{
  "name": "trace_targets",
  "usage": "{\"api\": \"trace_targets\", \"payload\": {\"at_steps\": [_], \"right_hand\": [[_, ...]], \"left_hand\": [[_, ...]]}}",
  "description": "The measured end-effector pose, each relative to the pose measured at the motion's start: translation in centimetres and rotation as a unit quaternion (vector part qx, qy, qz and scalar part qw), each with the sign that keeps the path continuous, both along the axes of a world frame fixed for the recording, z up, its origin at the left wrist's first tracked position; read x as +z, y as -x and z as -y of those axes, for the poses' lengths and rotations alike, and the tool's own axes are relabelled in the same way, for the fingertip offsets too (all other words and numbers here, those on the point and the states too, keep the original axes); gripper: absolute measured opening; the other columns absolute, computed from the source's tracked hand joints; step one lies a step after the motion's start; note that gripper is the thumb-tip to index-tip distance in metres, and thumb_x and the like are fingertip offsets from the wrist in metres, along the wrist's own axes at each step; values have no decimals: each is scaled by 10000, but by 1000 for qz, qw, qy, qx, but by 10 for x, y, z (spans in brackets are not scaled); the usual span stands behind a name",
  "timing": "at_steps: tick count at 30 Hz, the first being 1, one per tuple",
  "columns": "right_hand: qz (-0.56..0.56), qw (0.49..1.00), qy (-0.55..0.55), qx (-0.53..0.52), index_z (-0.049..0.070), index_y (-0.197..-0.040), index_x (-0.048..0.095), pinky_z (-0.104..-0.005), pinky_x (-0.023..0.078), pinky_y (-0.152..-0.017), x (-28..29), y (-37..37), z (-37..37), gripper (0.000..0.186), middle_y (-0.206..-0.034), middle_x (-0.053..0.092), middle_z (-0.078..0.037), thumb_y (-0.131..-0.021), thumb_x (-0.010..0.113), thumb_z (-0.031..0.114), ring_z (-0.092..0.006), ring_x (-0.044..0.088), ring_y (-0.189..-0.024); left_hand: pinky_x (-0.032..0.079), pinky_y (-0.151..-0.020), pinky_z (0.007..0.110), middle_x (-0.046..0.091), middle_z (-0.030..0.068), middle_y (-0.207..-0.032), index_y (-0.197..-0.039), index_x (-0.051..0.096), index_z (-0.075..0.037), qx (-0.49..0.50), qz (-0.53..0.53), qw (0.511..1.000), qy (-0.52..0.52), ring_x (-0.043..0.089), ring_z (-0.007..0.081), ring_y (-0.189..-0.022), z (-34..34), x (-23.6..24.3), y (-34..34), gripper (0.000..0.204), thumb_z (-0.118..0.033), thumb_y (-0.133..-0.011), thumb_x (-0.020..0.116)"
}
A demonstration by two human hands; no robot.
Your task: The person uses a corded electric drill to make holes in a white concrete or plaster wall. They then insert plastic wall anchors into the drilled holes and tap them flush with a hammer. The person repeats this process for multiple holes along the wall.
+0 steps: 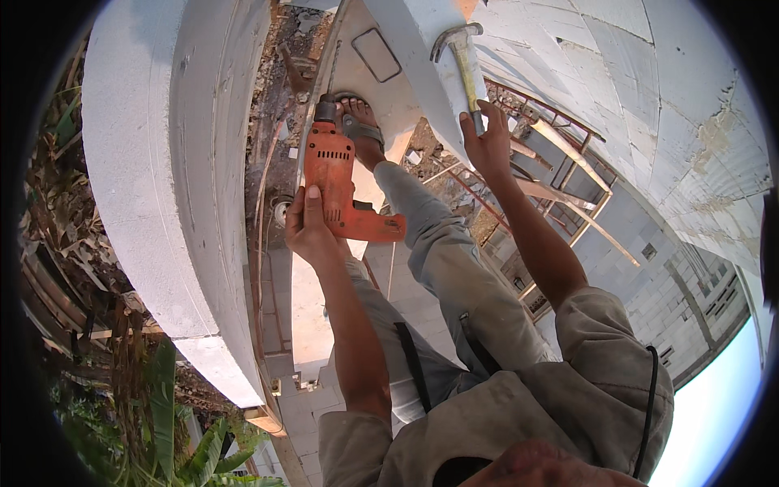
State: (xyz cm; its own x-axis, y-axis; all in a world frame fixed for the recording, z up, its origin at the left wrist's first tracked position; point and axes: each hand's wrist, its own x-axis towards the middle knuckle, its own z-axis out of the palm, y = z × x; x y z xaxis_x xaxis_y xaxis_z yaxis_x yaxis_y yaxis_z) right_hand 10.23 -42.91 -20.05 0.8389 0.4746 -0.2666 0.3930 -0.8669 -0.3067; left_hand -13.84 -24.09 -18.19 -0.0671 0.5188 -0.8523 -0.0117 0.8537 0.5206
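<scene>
An orange power drill point(331, 174) is gripped at its body by my left hand point(312, 227), with my thumb laid along its side. Its long thin bit point(334, 69) points away from me, beside my sandalled foot point(361, 122). The drill's handle sticks out to the right, and no finger is on its trigger. My right hand point(489, 150) is closed round the lower handle of a claw hammer point(465, 69). The handle is yellow and grey, and the metal head is uppermost, in front of a pale wall surface point(426, 49).
Under my foot is a narrow pale board point(365, 36) with a dark rectangular metal loop point(376, 55) on it. A thick grey-white block wall point(146, 162) runs along my left, with plants point(166, 414) beyond. Rusty scaffolding point(568, 162) stands lower on the right, near another block wall point(649, 97).
</scene>
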Motion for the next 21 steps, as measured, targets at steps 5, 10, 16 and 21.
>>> {"api": "trace_targets", "payload": {"at_steps": [5,10,16,21], "right_hand": [[92,995,-22,-1,-38,-1338,438,-538,417,-987,-92,-77,-17,800,-1215,541,-303,-870,651,575,-464,509,-1174],[87,995,13,-49,-50,-1289,462,-557,472,-873,-116,-74,-26,868,-1113,592,-278,-838,627,673,-475,577,-1066],[129,989,23,-62,-50,-1204,555,-508,501,-876,-113,-84,-33,773,-1139,628,-287,-871,584,647,-463,618,-1064],[133,987,47,-77,-44,-1269,539,-469,489,-942,-115,-90,-31,821,-1184,623,-285,-868,552,672,-452,614,-1108]], "left_hand": [[586,-750,275,671,144,-1045,-1111,618,96,16,37,999,-29,667,168,-878,23,-80,-35,345,-121,-884,761],[564,-824,280,659,142,-1088,-1098,617,87,68,73,994,-41,652,168,-944,57,-130,-79,315,-114,-894,749],[553,-843,265,659,109,-1108,-1064,627,46,120,135,978,-105,641,143,-983,120,-189,-113,283,-95,-868,773],[522,-897,287,662,108,-1128,-1147,600,43,75,145,985,-52,640,153,-1011,156,-212,-120,386,-93,-843,795]]}}
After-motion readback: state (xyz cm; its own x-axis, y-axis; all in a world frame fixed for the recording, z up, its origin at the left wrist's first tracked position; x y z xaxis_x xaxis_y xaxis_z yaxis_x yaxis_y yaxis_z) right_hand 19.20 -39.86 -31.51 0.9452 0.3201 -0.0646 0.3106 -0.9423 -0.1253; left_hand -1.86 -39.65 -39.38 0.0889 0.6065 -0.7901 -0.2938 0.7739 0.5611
